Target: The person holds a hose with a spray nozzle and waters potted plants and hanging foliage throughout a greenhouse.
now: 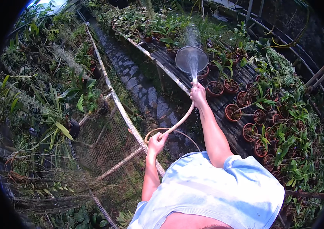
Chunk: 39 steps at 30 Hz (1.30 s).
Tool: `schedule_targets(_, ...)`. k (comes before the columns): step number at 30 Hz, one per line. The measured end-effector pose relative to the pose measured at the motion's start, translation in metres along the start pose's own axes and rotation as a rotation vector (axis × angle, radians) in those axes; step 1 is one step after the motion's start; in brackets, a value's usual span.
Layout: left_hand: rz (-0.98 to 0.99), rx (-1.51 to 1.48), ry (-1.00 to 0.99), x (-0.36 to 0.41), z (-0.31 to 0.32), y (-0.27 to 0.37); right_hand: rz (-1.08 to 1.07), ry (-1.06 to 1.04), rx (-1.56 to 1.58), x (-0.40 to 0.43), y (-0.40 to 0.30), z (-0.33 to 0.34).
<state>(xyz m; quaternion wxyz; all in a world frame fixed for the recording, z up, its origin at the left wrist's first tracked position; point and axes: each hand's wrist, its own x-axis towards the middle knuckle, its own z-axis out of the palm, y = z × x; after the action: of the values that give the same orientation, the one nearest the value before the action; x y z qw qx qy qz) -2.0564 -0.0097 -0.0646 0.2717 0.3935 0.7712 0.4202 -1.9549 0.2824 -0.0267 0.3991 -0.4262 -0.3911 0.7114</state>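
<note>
My right hand grips a garden hose near its outlet end, just below a round, dark-rimmed watering rose. Water sprays up and away from the rose over potted plants. My left hand holds the beige hose lower down, in front of my body. Behind the left hand the hose loops round and trails back towards my shirt. To the right of my right hand, terracotta pots with leafy plants stand on a dark corrugated bench.
A wet stone path runs between the benches. At the left, a wire mesh bench with a pale rail carries dense plants and a dark hanging pot. Ferns and more foliage line the far right.
</note>
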Motion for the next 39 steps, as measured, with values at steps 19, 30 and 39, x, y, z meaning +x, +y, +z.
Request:
schedule_targets(19,-0.002,0.042,0.145,0.002,0.01,0.023,-0.039,0.162,0.188,0.003,0.005,-0.024)
schedule_targets(30,-0.07,0.058,0.132,-0.008,0.026,0.039,0.014,0.128,0.212,0.006,0.0,-0.044)
schedule_targets(39,-0.134,0.088,0.149,-0.027,0.042,0.051,0.165,-0.055,0.171,0.004,0.007,-0.069)
